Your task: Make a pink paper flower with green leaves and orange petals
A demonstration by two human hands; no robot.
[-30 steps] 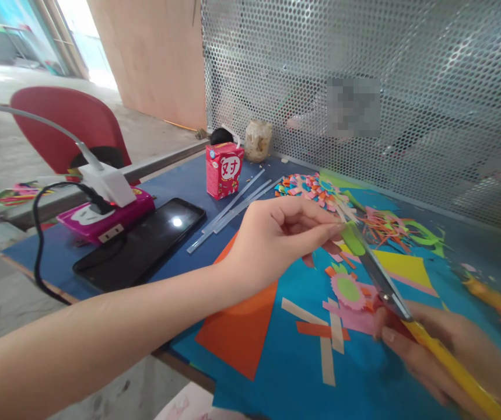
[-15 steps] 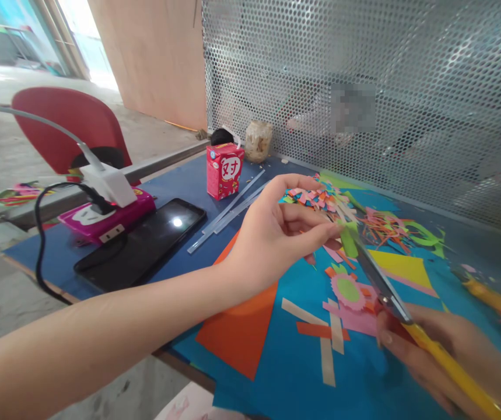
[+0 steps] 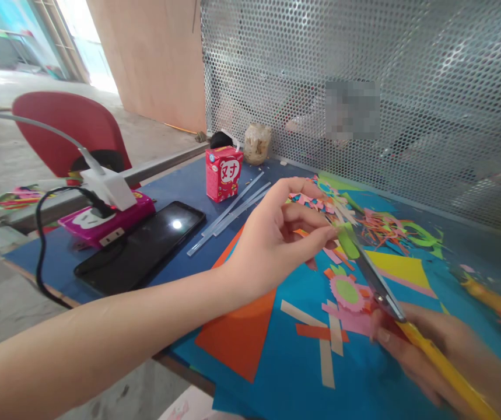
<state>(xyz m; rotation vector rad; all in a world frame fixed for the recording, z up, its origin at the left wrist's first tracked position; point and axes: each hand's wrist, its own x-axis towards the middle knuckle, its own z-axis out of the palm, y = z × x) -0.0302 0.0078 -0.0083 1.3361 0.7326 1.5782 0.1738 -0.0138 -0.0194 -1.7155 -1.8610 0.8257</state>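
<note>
My left hand (image 3: 285,233) pinches a small green paper piece (image 3: 348,240) between thumb and fingertips, above the blue paper (image 3: 294,361). My right hand (image 3: 434,344) is closed around yellow-handled scissors (image 3: 379,286), whose blades point up and left and meet the green piece. Whether the blades are fully closed is hard to see. Under the scissors lies a pink scalloped paper flower (image 3: 347,293) with a green centre. Cream paper strips (image 3: 326,361) and an orange strip (image 3: 314,331) cross each other on the blue sheet.
To the left lie a black phone (image 3: 145,245), a purple power strip (image 3: 101,224) with plugs, and clear sticks (image 3: 228,216). Behind stand a red drink box (image 3: 224,174) and a jar (image 3: 257,144). Paper shreds (image 3: 385,230) lie before the perforated metal panel (image 3: 407,105).
Both hands hold nearly the same pose. The scissors and right hand have shifted slightly left, and the green piece sits a little further left with them.
</note>
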